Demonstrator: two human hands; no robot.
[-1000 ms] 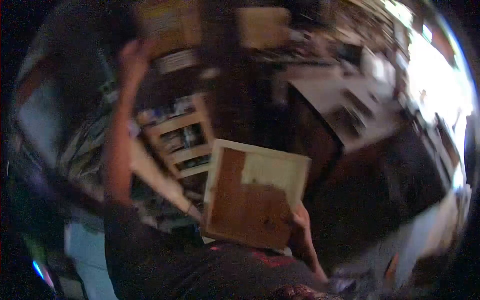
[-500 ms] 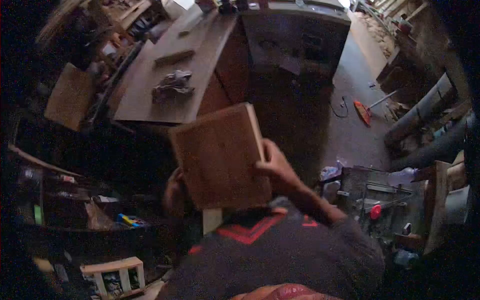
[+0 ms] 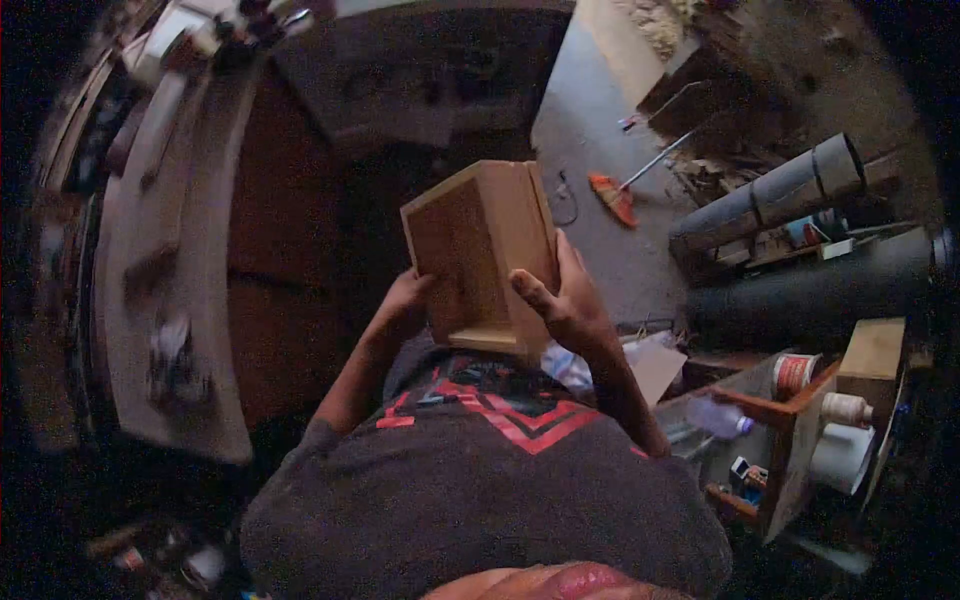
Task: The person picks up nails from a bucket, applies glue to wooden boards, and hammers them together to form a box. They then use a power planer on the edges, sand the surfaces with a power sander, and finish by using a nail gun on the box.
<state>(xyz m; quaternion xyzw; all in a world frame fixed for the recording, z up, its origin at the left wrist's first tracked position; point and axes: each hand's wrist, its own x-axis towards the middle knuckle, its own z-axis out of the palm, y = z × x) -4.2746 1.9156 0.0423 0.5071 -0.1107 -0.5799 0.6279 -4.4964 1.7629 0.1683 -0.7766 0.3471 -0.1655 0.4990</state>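
Observation:
A wooden box (image 3: 508, 245) with one open face is held up in front of my chest, tilted, its hollow inside turned toward the left. My left hand (image 3: 408, 298) grips its lower left edge, with the thumb at the rim and the other fingers mostly hidden. On the opposite side, my right hand (image 3: 572, 300) clasps the box, its thumb lying on the near side panel and its fingers round the outer edge.
A workbench (image 3: 200, 270) with a crumpled cloth (image 3: 172, 345) stands at left. On the floor to the right lies an orange broom (image 3: 614, 198). Large dark pipes (image 3: 770, 195) rest beyond it. A wooden shelf (image 3: 795, 465) holding cans and a plastic bottle (image 3: 725, 418) is near my right side.
My view and body have turned to the right. The box has rotated, so its hollow side now shows instead of the flat panel. Both hands still hold it.

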